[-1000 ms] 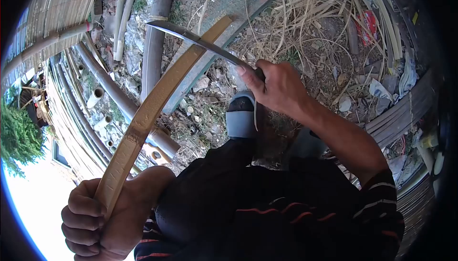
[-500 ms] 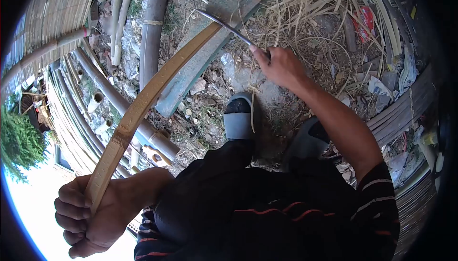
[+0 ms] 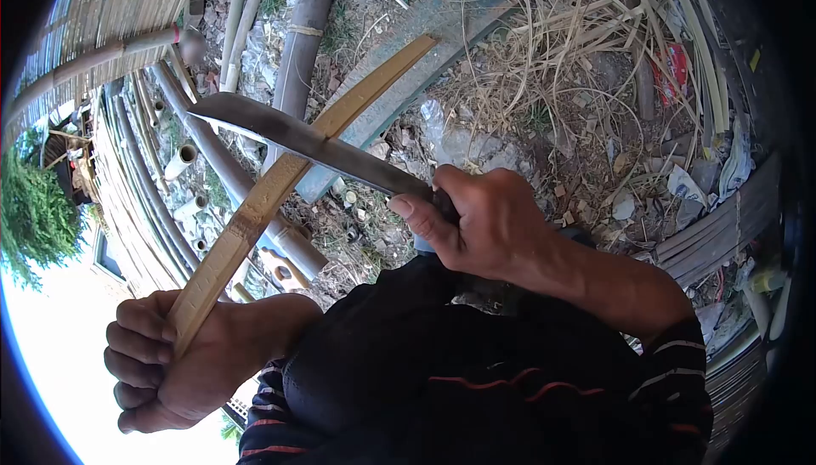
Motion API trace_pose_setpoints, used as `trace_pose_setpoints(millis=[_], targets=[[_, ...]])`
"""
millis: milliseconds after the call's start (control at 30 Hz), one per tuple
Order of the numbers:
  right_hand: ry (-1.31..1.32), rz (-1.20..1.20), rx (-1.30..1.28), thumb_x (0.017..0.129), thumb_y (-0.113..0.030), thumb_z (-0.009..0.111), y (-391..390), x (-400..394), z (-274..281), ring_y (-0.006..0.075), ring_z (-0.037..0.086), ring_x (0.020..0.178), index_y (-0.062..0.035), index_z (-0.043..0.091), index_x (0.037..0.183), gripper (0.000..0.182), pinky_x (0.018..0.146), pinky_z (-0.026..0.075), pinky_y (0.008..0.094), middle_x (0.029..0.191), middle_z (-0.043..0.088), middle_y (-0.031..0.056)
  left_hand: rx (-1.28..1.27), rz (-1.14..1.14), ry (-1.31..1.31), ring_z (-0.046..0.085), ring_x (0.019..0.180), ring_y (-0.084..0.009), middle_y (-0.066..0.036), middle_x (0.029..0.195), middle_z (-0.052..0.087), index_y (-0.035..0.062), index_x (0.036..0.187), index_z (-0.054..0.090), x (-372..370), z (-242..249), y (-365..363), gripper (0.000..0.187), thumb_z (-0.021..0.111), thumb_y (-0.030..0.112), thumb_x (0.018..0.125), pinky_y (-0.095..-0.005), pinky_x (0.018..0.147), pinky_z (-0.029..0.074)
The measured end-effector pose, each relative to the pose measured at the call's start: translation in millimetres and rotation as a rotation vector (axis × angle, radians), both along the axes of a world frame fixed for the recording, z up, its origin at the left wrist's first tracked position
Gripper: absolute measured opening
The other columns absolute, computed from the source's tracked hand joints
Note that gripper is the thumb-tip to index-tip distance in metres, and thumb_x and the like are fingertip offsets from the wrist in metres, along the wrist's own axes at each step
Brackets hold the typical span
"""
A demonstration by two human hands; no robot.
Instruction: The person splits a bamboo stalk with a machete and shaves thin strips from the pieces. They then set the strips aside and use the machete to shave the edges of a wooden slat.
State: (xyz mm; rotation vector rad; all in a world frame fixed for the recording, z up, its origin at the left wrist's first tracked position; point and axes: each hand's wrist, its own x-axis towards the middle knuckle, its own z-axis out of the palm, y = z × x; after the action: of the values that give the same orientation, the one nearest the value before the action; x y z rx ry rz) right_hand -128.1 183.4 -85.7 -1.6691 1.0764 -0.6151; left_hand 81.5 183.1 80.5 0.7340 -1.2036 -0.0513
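My left hand (image 3: pixel 161 359) grips the near end of a long, pale split bamboo strip (image 3: pixel 280 180) that rises up and to the right, its far tip near a green plank. My right hand (image 3: pixel 480 223) is closed on the handle of a long steel knife (image 3: pixel 293 138). The blade lies across the strip about halfway along it, its tip pointing left. My dark trousers and striped sleeves fill the lower part of the view.
Thick bamboo poles (image 3: pixel 297 65) lie on the ground at the left and upper middle. A green plank (image 3: pixel 399 82) runs under the strip's far end. Dry bamboo shavings (image 3: pixel 578 31) pile at the upper right, with litter and curved slats (image 3: pixel 722 218) at the right.
The knife came back from the strip's far tip toward me; its blade now sits at mid-strip. My right hand pulled closer to my body and covers the grey shoe.
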Motion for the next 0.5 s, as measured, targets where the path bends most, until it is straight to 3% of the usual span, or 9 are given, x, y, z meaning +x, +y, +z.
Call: trace_pose_setpoints(millis=[33, 100, 167, 200, 233, 300, 367, 433, 500], targets=[[0.003, -0.007, -0.005, 0.088, -0.051, 0.070, 4.3, 1.2, 0.9, 0.0240, 0.057, 0.041, -0.0063, 0.052, 0.067, 0.053, 0.038, 0.044, 0.0368, 0.049, 0.050, 0.0063, -0.001, 0.022, 0.016, 0.023, 0.049, -0.0090, 0.006, 0.056, 0.025, 0.0203, 0.060, 0.025, 0.9, -2.2, -2.5, 0.050, 0.041, 0.039, 0.103, -0.0229, 0.046, 0.023], [-0.286, -0.055, -0.360, 0.093, -0.047, 0.066, 20.6, 5.4, -2.4, 0.0242, 0.054, 0.036, -0.0048, 0.054, 0.067, 0.051, 0.036, 0.042, 0.0369, 0.043, 0.045, 0.0073, 0.010, 0.032, 0.027, 0.023, 0.049, -0.0091, 0.006, 0.056, 0.025, 0.0202, 0.060, 0.025, 1.4, -3.3, -4.2, 0.050, 0.042, 0.039, 0.103, -0.0230, 0.046, 0.023], [-0.236, -0.057, -0.353, 0.094, -0.046, 0.066, 14.7, 4.3, -33.5, 0.0239, 0.054, 0.036, -0.0045, 0.054, 0.067, 0.051, 0.037, 0.042, 0.0370, 0.043, 0.045, 0.0075, 0.001, 0.047, 0.048, 0.024, 0.048, -0.0094, 0.006, 0.055, 0.025, 0.0201, 0.059, 0.024, -1.4, 0.0, -5.5, 0.051, 0.043, 0.038, 0.103, -0.0231, 0.045, 0.023], [-0.055, -0.076, -0.216, 0.092, -0.049, 0.067, 1.6, 3.4, -42.3, 0.0228, 0.054, 0.037, -0.0048, 0.054, 0.066, 0.052, 0.037, 0.043, 0.0369, 0.045, 0.047, 0.0072, -0.007, 0.208, 0.054, 0.024, 0.048, -0.0097, 0.006, 0.054, 0.025, 0.0198, 0.059, 0.025, -2.7, -0.4, -10.0, 0.050, 0.044, 0.039, 0.101, -0.0236, 0.045, 0.024], [0.125, -0.100, -0.079, 0.090, -0.051, 0.068, -5.5, 1.5, -44.4, 0.0216, 0.055, 0.038, -0.0052, 0.054, 0.066, 0.054, 0.038, 0.044, 0.0368, 0.047, 0.049, 0.0069, -0.010, 0.198, 0.062, 0.024, 0.048, -0.0097, 0.006, 0.054, 0.025, 0.0198, 0.059, 0.025, -1.0, 0.9, -8.7, 0.050, 0.044, 0.039, 0.101, -0.0236, 0.045, 0.024], [0.065, -0.090, 0.030, 0.092, -0.055, 0.064, -0.4, -5.4, -40.9, 0.0209, 0.054, 0.036, -0.0046, 0.055, 0.066, 0.057, 0.036, 0.043, 0.0363, 0.047, 0.051, 0.0077, -0.004, -0.098, 0.124, 0.025, 0.048, -0.0101, 0.006, 0.055, 0.027, 0.0193, 0.059, 0.029, 5.8, 0.4, -9.1, 0.050, 0.044, 0.043, 0.101, -0.0244, 0.045, 0.024], [-0.200, -0.099, -0.375, 0.095, -0.054, 0.059, 14.8, -2.5, -57.5, 0.0224, 0.053, 0.034, -0.0033, 0.056, 0.067, 0.058, 0.035, 0.041, 0.0371, 0.044, 0.049, 0.0102, 0.005, -0.117, 0.112, 0.027, 0.048, -0.0108, 0.005, 0.055, 0.030, 0.0184, 0.059, 0.032, 11.3, -0.5, -3.9, 0.049, 0.043, 0.046, 0.098, -0.0251, 0.045, 0.025], [-0.038, -0.117, -0.235, 0.096, -0.053, 0.058, -1.9, -9.5, -98.1, 0.0242, 0.056, 0.038, -0.0035, 0.057, 0.068, 0.057, 0.038, 0.042, 0.0366, 0.045, 0.050, 0.0101, -0.059, -0.097, 0.170, 0.028, 0.049, -0.0115, 0.004, 0.056, 0.032, 0.0176, 0.059, 0.034, 1.6, -2.2, -11.3, 0.046, 0.042, 0.045, 0.096, -0.0251, 0.045, 0.027], [0.279, -0.179, 0.186, 0.096, -0.056, 0.057, -21.7, -20.2, -117.4, 0.0245, 0.056, 0.041, -0.0038, 0.059, 0.069, 0.059, 0.039, 0.043, 0.0375, 0.046, 0.051, 0.0091, -0.109, -0.139, 0.209, 0.030, 0.050, -0.0119, 0.004, 0.056, 0.032, 0.0169, 0.059, 0.037, 4.5, -1.1, -10.9, 0.041, 0.043, 0.041, 0.092, -0.0253, 0.046, 0.028]])
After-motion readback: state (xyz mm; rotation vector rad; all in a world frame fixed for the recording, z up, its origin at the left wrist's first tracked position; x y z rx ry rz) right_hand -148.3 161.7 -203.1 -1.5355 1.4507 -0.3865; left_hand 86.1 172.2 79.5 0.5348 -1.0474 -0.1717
